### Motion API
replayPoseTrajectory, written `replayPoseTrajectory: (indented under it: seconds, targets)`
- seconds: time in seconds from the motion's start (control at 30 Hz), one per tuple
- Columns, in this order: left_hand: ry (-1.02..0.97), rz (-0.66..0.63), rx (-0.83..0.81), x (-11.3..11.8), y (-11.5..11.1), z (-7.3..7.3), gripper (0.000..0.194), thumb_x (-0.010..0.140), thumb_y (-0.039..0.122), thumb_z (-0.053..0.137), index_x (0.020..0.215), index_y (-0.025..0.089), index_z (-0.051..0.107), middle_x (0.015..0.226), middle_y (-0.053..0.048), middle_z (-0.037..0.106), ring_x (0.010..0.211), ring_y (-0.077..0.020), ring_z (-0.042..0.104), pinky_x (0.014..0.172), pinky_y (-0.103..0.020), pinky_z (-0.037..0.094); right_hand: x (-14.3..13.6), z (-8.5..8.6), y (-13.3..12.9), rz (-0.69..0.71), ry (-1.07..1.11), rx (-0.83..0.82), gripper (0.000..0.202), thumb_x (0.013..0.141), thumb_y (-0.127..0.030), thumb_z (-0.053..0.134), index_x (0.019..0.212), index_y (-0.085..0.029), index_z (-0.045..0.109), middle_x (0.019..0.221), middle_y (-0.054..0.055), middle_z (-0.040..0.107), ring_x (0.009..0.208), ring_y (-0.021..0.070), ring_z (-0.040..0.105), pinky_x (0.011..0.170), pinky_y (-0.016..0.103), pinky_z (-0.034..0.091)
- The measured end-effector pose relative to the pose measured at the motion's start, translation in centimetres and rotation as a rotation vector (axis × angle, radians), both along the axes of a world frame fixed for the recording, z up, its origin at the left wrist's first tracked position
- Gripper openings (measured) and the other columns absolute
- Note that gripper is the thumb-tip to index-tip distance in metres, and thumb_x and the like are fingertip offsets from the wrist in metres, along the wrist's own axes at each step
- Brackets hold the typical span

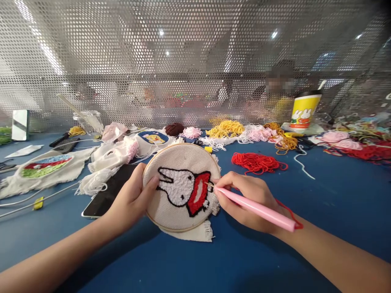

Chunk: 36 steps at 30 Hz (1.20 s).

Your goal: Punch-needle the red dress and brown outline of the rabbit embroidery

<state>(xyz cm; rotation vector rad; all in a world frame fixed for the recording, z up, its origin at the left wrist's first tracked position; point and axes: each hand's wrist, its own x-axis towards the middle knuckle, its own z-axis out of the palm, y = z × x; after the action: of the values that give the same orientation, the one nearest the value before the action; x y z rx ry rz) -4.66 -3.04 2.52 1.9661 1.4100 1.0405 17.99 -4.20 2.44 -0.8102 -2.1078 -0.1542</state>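
My left hand is closed on the left rim of a round embroidery hoop, with the thumb on the front of the cloth. On the stretched white cloth is a rabbit figure worked in yarn, turned sideways, with a white head, black outline and red clothing. A bare pale patch shows within the red. Gripped in my right hand is a pink punch needle, its metal tip at the red part. Red yarn trails from its back end. A frayed cloth corner hangs below the hoop.
A bundle of red yarn lies right of the hoop. Behind are yellow yarn, pink yarn and a yellow cup. To the left are a dark tablet-like device, a stitched cloth and a phone. A perforated metal screen stands behind.
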Motion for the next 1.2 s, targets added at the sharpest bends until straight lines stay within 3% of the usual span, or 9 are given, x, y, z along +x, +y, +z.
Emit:
replayPoseTrajectory:
  seconds: [0.37, 0.5, 0.8, 1.0, 1.2]
  targets:
    - [0.055, -0.012, 0.057, 0.1, -0.1, 0.4, 0.016, 0.079, 0.036, 0.037, 0.078, 0.020, 0.039, 0.068, 0.003, 0.043, 0.062, -0.0133, 0.045, 0.054, -0.024, 0.042, -0.2, 0.3, -0.1, 0.075, 0.078, -0.068, 0.010, 0.072, -0.008, 0.049, 0.074, -0.015, 0.056, 0.063, 0.001, 0.058, 0.059, 0.0079, 0.053, 0.057, 0.019, 0.044]
    - [0.039, -0.017, 0.052, 0.3, -0.1, 0.5, 0.016, 0.079, 0.036, 0.037, 0.077, 0.020, 0.038, 0.068, 0.003, 0.041, 0.061, -0.0123, 0.044, 0.052, -0.023, 0.041, -0.6, 0.0, -0.4, -0.020, 0.102, -0.078, 0.008, 0.071, -0.008, 0.049, 0.075, -0.014, 0.052, 0.061, 0.001, 0.055, 0.056, 0.0086, 0.052, 0.054, 0.020, 0.044]
    - [0.004, -0.035, -0.005, 0.1, -0.3, 0.5, 0.019, 0.079, 0.039, 0.036, 0.076, 0.021, 0.036, 0.063, 0.004, 0.039, 0.056, -0.0111, 0.042, 0.046, -0.021, 0.040, -1.1, -1.5, 0.1, 0.025, 0.033, 0.050, 0.004, 0.074, -0.011, 0.051, 0.074, -0.010, 0.055, 0.058, 0.004, 0.053, 0.055, 0.0117, 0.049, 0.054, 0.024, 0.045]
    - [0.069, -0.057, 0.080, 0.2, -0.7, 0.7, 0.015, 0.080, 0.035, 0.036, 0.075, 0.021, 0.036, 0.061, 0.005, 0.037, 0.052, -0.0096, 0.039, 0.043, -0.018, 0.038, -1.3, -1.6, 0.0, 0.007, -0.045, 0.080, 0.021, 0.078, -0.004, 0.040, 0.079, -0.005, 0.061, 0.064, 0.010, 0.054, 0.064, 0.0152, 0.046, 0.057, 0.029, 0.046]
    - [0.055, -0.029, 0.093, 0.3, -0.7, 0.7, 0.017, 0.079, 0.037, 0.037, 0.074, 0.021, 0.036, 0.061, 0.005, 0.038, 0.053, -0.0102, 0.040, 0.044, -0.020, 0.038, -1.8, -1.8, 0.1, -0.012, -0.078, 0.108, 0.018, 0.077, -0.003, 0.042, 0.074, -0.006, 0.060, 0.062, 0.008, 0.051, 0.064, 0.0152, 0.045, 0.056, 0.029, 0.045]
